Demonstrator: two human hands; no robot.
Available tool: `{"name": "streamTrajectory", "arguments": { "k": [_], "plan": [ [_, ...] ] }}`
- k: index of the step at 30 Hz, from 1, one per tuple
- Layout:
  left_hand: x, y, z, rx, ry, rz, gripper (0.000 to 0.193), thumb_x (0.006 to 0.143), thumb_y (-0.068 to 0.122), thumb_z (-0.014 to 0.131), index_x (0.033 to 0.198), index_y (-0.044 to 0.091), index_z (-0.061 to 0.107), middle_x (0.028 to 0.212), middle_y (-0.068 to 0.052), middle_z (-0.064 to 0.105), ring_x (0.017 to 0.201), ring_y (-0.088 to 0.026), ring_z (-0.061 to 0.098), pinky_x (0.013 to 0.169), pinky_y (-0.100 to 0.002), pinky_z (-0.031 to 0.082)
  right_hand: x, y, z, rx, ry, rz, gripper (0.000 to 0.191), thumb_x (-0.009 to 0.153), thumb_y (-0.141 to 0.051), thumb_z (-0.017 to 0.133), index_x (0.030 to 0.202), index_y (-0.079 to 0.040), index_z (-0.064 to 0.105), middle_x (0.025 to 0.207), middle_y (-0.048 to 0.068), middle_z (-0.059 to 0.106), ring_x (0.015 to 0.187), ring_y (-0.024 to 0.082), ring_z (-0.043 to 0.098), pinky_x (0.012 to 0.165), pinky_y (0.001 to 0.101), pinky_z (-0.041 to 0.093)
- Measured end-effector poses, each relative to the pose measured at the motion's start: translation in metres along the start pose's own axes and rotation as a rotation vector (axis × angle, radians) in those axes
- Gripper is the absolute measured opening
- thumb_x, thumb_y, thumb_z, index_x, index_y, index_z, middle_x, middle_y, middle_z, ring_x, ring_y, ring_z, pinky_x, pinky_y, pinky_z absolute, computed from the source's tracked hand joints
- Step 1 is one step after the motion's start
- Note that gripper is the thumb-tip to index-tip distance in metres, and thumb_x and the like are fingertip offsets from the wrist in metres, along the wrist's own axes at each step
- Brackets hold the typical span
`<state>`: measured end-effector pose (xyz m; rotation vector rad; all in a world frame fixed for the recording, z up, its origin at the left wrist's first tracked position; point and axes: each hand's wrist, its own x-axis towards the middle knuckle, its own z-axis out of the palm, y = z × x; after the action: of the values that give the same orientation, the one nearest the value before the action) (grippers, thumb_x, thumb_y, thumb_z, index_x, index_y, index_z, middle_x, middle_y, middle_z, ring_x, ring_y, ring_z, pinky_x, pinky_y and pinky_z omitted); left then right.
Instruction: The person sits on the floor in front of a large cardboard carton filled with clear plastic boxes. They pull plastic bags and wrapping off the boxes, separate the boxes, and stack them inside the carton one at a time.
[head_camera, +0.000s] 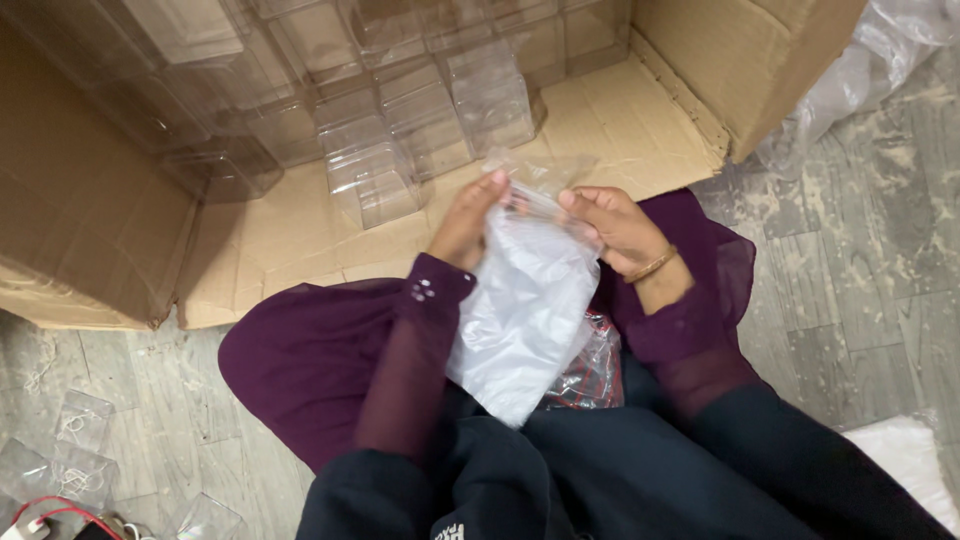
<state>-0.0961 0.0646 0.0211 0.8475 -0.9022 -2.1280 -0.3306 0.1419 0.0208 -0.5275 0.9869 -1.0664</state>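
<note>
Both hands pinch bag (522, 310) top edge: left hand (466, 222) fingers closed on left corner, right hand (620, 230) on right. Bag hangs below fingertips over lap. Risk: thin film slips or tears if pulled apart too hard; clear boxes (420, 120) just beyond fingers could get knocked.

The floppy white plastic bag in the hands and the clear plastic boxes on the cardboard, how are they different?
The floppy white plastic bag is milky and limp; the clear plastic boxes are see-through and stiff. The bag is held by the left hand and right hand; the boxes sit untouched on the flattened cardboard. Both are plastic.
</note>
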Motion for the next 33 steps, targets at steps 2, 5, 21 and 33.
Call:
{"name": "streamTrajectory", "arguments": {
  "k": [2, 5, 21, 33],
  "plan": [
    [-0.002, 0.01, -0.023, -0.08, 0.018, -0.041, 0.023, 0.102, 0.029, 0.063, 0.091, 0.01, 0.062, 0.084, 0.001, 0.063, 0.078, -0.01, 0.058, 0.074, -0.028, 0.048, 0.007, 0.002, -0.008, 0.157, -0.021, -0.044, 0.02, 0.105, -0.022, 0.064, 0.095, -0.005, 0.066, 0.077, -0.001, 0.06, 0.06, 0.005, 0.046, 0.056, 0.0232, 0.042],
    [0.013, 0.02, -0.047, 0.289, -0.015, 0.143, 0.025, 0.104, 0.027, 0.071, 0.093, 0.007, 0.06, 0.088, -0.001, 0.059, 0.08, -0.014, 0.056, 0.074, -0.031, 0.046, 0.027, -0.008, -0.009, 0.445, -0.024, -0.293, 0.015, 0.103, -0.019, 0.063, 0.096, -0.006, 0.066, 0.081, -0.001, 0.059, 0.071, 0.008, 0.053, 0.073, 0.0317, 0.056],
    [0.054, -0.004, -0.033, 0.787, 0.283, 0.473, 0.033, 0.1, 0.002, 0.053, 0.132, 0.007, 0.062, 0.099, -0.01, 0.071, 0.082, -0.025, 0.066, 0.08, -0.038, 0.054, 0.047, -0.055, 0.04, -1.204, 0.401, -0.813, 0.039, 0.095, 0.009, 0.059, 0.124, -0.009, 0.077, 0.117, 0.015, 0.072, 0.1, 0.032, 0.071, 0.086, 0.0395, 0.057],
    [0.014, -0.038, 0.064, 0.996, 0.221, 0.233, 0.018, 0.095, 0.013, 0.059, 0.106, 0.008, 0.072, 0.077, -0.016, 0.072, 0.067, -0.029, 0.072, 0.068, -0.04, 0.055, -0.04, 0.013, -0.086, -0.955, 0.523, -0.494, 0.018, 0.104, -0.014, 0.062, 0.113, 0.0, 0.07, 0.084, 0.003, 0.068, 0.078, 0.007, 0.058, 0.068, 0.0262, 0.049]
  ]
}}
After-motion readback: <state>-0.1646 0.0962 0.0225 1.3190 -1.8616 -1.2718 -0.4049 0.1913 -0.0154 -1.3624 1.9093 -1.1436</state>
